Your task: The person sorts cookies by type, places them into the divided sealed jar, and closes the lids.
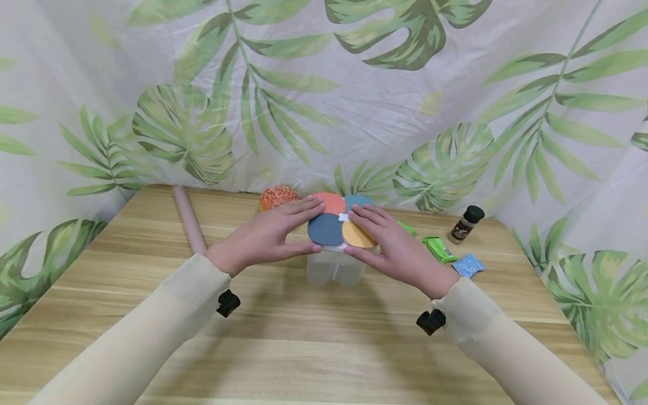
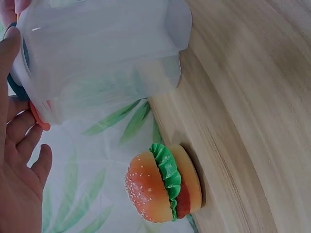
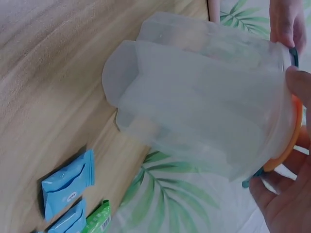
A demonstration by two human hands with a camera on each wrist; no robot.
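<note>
Cream sleeves (image 1: 144, 326) extend forward; left hand (image 1: 263, 235) and right hand (image 1: 397, 244) touch a multicoloured lid (image 1: 326, 229); fingers (image 1: 304, 215) spread, nearly straight.

The burger (image 1: 278, 197) sits left of the container (image 1: 323, 269), packets (image 1: 439, 249) right.

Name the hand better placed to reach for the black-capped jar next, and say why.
Probably the right hand: the black-capped jar stands on its side of the table, while the left hand is across the colourful lid, nearer the burger.
</note>
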